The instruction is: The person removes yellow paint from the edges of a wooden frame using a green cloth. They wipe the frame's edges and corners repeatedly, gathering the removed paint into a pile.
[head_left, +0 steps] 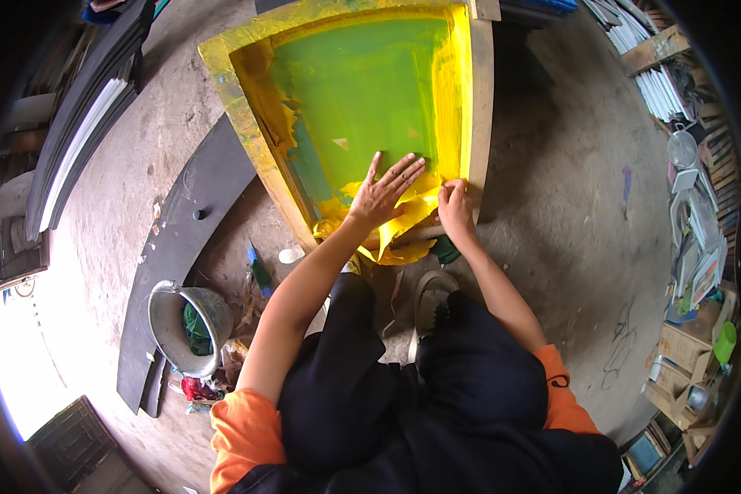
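A wooden screen-printing frame [483, 107] with green mesh [354, 90] stands before me, smeared with yellow ink along its sides. My left hand [380, 191] lies on the lower part of the mesh, fingers stretched out and spread. Beside it, at the lower right corner, my right hand [456, 206] pinches the edge of a yellow, ink-covered strip of tape or film [416, 207]. The strip hangs crumpled over the frame's near edge, partly behind my left hand. Two small pale triangular marks show on the mesh above my fingers.
A grey metal bucket [214, 317] holding green cloth stands at the left on a dark board [202, 189]. A small white cup [290, 254] lies near the frame. Boards lean at the far left. Cardboard boxes [685, 350] and clutter line the right side.
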The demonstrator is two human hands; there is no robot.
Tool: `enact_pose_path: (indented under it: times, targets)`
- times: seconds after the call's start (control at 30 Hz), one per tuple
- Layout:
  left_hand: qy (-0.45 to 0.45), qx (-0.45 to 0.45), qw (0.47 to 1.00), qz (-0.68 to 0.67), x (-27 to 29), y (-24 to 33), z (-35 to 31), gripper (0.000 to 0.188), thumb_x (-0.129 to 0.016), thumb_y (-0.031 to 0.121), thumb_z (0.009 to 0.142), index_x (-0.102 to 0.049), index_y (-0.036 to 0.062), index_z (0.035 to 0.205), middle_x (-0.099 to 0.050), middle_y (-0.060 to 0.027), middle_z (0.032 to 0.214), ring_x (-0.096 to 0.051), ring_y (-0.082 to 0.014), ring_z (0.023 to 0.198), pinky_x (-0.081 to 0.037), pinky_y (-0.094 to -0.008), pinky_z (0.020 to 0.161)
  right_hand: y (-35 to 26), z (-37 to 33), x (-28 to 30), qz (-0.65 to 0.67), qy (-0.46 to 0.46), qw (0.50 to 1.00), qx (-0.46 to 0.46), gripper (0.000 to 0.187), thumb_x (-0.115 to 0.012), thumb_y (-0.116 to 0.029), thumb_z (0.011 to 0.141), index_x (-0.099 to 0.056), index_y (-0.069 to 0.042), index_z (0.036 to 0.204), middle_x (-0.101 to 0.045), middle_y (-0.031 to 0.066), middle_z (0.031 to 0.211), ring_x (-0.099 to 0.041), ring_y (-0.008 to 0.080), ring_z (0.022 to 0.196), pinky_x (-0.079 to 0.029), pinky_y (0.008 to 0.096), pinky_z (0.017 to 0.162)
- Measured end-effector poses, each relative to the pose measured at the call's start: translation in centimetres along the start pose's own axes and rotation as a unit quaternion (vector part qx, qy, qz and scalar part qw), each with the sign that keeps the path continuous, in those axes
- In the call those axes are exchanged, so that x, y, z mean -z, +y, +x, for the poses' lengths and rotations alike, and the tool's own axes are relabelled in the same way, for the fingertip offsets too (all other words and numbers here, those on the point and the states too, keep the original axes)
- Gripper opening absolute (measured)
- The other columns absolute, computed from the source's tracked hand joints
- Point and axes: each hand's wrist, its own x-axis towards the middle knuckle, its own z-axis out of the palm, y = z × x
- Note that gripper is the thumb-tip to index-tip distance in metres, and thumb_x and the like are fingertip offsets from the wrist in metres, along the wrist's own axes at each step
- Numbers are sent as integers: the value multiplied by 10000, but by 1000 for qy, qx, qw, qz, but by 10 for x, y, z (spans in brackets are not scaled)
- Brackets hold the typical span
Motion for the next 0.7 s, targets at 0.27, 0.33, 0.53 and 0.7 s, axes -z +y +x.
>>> enact_pose_path:
  times: [0.27,0.33,0.53,0.7]
  targets:
    - [15,9,1000,21,-6,-2,0,860,-580,523,714,-114,309,1404,-101,64,1473,-98,-117,1353,-52,-519,1085,7,40,-4,80,-204,962,-161,539,-535,-471,834,-608,43,688,-591,172,595,-596,241,479,-473,369,487]
    - [53,-5,998,26,-8,10,18,810,-575,505,730,-121,377,1389,-102,54,1473,-99,-141,1355,-59,-544,1075,73,57,-5,34,-215,970,-111,465,-540,-420,844,-623,33,780,-605,171,669,-607,258,594,-458,383,578]
    - [-18,60,997,54,-12,15,3,734,-545,331,783,-116,461,1364,-12,49,1482,-18,-188,1366,-45,-623,1036,9,1,-7,17,-127,985,-112,391,-478,-347,885,-605,21,855,-600,191,727,-585,305,692,-419,396,647]
    - [-8,68,995,68,-10,20,4,727,-527,259,788,-128,472,1357,-8,48,1482,-13,-186,1365,-68,-653,1016,9,-25,6,1,-104,995,7,328,-509,-229,876,-488,46,700,-490,201,619,-487,309,556,-368,390,548]
